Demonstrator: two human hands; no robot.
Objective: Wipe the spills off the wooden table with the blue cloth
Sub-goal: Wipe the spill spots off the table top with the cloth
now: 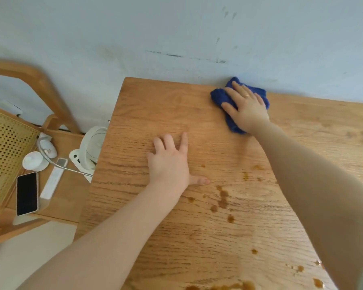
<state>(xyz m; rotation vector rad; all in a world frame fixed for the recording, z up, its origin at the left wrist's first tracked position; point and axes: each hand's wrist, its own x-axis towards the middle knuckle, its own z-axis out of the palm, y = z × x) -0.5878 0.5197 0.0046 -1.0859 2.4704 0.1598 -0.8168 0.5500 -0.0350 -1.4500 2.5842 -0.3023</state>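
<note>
At the worktop's [155, 105] far edge, the right hand [246, 107] presses flat on the blue cloth [219, 97], fingers straight. Left hand [170, 162] rests flat, fingers spread, holding nothing, beside brown spills [223, 198].

Right hand [246, 107] presses flat on the cloth [219, 97] near the table's [145, 114] far edge; left hand [169, 162] flat beside brown spills [223, 198].

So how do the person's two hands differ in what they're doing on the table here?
The right hand presses flat on the blue cloth by the wall at the far edge; the left hand lies on bare wooden table, touching no cloth. The right hand is stretched farther out; the left sits nearer, just left of the brown spills. Both are open, palm down, fingers spread.
</note>
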